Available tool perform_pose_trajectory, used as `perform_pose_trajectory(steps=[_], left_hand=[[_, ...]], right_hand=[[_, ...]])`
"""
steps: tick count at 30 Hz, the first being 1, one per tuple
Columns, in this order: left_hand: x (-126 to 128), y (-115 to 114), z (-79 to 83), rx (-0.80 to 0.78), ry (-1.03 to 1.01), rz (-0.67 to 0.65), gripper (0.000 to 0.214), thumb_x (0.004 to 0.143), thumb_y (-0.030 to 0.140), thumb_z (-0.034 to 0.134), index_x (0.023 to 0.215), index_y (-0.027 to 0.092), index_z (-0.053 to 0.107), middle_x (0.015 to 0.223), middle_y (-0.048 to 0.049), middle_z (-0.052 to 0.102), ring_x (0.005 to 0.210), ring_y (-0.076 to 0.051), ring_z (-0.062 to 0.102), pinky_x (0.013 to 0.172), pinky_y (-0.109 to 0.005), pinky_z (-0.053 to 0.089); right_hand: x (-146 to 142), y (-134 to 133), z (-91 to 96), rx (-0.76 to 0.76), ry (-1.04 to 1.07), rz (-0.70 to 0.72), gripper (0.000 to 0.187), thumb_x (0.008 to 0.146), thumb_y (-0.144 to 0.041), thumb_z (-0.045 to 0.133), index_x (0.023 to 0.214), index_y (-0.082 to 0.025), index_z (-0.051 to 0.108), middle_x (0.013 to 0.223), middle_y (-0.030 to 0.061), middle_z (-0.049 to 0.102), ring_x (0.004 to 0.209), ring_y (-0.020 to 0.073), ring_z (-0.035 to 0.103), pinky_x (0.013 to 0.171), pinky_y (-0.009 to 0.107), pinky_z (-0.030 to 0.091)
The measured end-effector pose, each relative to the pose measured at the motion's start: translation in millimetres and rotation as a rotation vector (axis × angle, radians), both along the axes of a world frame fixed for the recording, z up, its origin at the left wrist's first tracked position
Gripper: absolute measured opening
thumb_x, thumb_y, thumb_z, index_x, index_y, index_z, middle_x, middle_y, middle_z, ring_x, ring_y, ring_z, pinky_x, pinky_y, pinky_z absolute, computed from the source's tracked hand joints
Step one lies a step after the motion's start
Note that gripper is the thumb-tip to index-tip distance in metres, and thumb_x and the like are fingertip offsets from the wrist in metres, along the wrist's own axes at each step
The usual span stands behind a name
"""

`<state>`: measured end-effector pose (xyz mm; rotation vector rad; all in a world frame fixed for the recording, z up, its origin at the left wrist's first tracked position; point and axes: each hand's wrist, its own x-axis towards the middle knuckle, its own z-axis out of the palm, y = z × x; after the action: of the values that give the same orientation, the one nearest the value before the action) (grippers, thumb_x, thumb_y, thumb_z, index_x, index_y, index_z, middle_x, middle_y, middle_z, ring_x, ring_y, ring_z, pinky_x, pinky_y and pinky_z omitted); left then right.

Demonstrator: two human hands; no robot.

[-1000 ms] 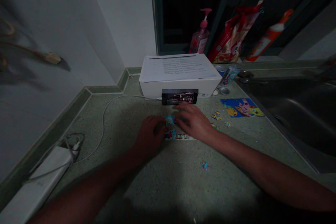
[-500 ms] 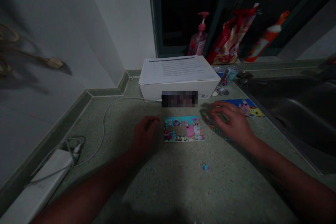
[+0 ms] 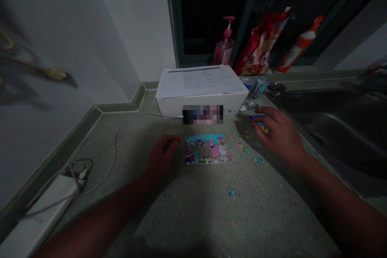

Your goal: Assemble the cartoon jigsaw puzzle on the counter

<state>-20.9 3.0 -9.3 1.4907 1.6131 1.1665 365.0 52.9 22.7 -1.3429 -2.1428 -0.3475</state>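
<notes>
A small jigsaw puzzle [image 3: 214, 151] with cartoon figures lies flat on the counter, with a gap in its middle showing grey. Just left of it rests my left hand [image 3: 161, 154], loosely curved, thumb and index finger a little apart, holding nothing I can see. My right hand [image 3: 279, 135] is closed over a blue and yellow picture card [image 3: 260, 124], its fingers covering most of the card. Between the puzzle and that hand are several loose puzzle pieces [image 3: 242, 148]. Another loose piece [image 3: 231, 192] lies nearer to me.
A white box [image 3: 202, 84] with a printed sheet on top stands behind the puzzle. Cans [image 3: 259, 88] are beside it, and a steel sink [image 3: 335, 129] is on the right. A white cable [image 3: 115, 137] runs left to a power strip [image 3: 45, 205].
My right hand has moved right, off the loose pieces and onto the picture card, and more pieces show. The left hand stays beside the puzzle. The view has shifted slightly.
</notes>
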Motion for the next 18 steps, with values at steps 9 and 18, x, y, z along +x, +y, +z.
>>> perform_pose_trajectory(steps=[9,18], left_hand=[[-1.2,0.7,-1.2,0.010,-0.002,-0.012,0.026,0.088,0.044,0.060,0.094,0.023,0.074,0.098,-0.0070,0.079,0.098,-0.027,0.071,0.097,-0.045,0.054],[-0.2,0.0,1.8,-0.006,0.018,-0.004,0.027,0.088,0.044,0.060,0.094,0.022,0.075,0.099,-0.0073,0.079,0.099,-0.028,0.071,0.098,-0.046,0.054]], right_hand=[[2.5,0.1,4.4,0.054,-0.041,0.004,0.020,0.100,-0.032,0.057,0.099,-0.022,0.074,0.122,0.0162,0.073,0.120,0.0375,0.066,0.100,0.060,0.056],[6.6,-1.8,10.3,0.004,-0.019,-0.022,0.022,0.100,-0.034,0.056,0.099,-0.022,0.074,0.126,0.0171,0.072,0.123,0.0372,0.065,0.105,0.057,0.052]])
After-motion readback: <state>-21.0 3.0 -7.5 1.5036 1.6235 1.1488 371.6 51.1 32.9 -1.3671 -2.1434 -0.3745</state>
